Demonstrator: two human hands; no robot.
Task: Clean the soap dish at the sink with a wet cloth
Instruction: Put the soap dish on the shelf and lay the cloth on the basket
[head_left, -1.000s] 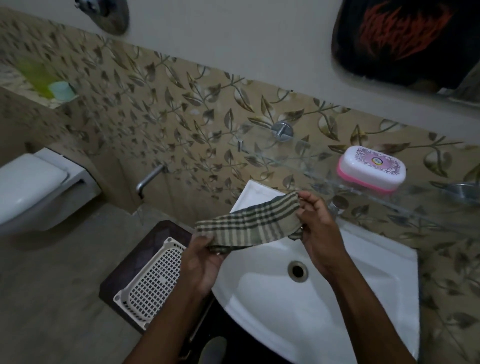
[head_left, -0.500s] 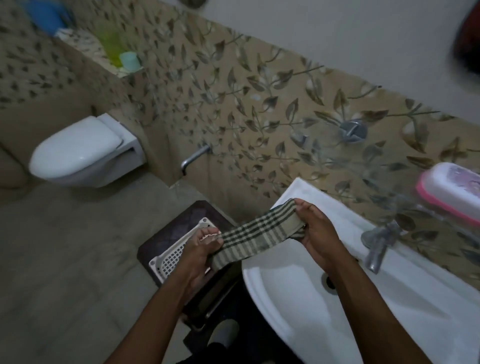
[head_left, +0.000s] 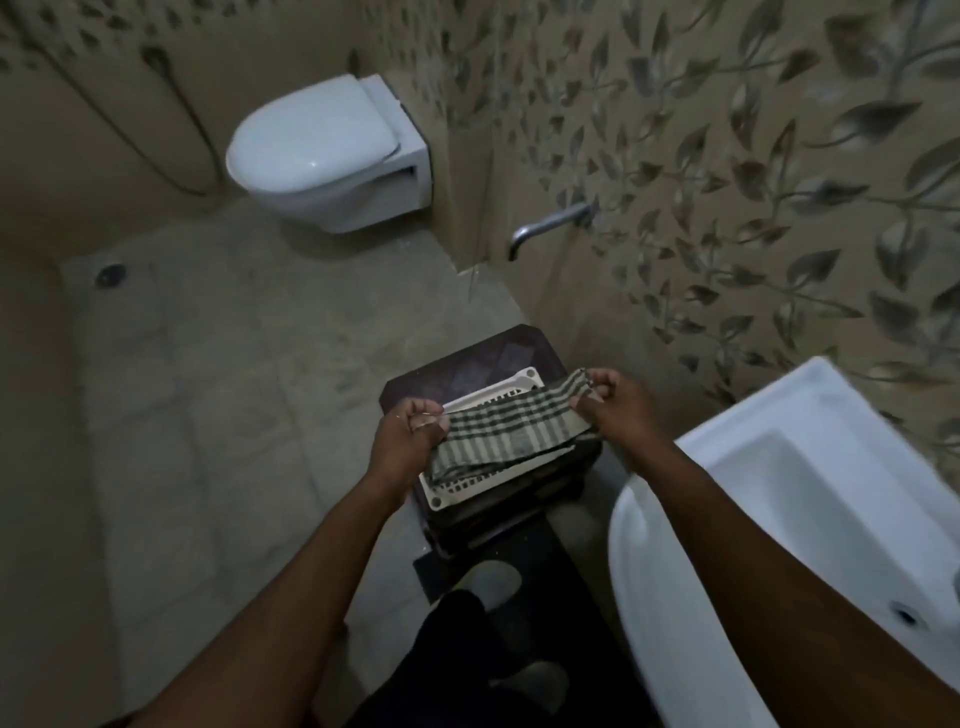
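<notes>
- Both hands are up in front of me with the checked cloth (head_left: 506, 431) stretched between them.
- My left hand (head_left: 410, 436) has its fingers curled in and pinches the cloth's left end against the thumb.
- My right hand (head_left: 615, 410) pinches the far end, thumb and fingertips closed tight on the corner, and sits a touch higher than the left.
- The cloth is folded into a long band with green and cream stripes, sagging a little along its lower edge.
- It hangs over a white slotted tray (head_left: 457, 488), and I can't tell whether the fold touches the tray.
- The tray lies flat on a dark stool (head_left: 498, 358) that stands against the leaf-patterned wall (head_left: 727, 156).
- The white sink (head_left: 831, 415) is off to my right, just beside the stool; my right forearm crosses its near rim, and the cloth is outside the basin.
- A metal tap (head_left: 550, 223) sticks out low on the wall beyond the stool.
- Further back, the white toilet (head_left: 322, 150) has its lid down, and there is a round floor drain (head_left: 110, 274) at the far left.
</notes>
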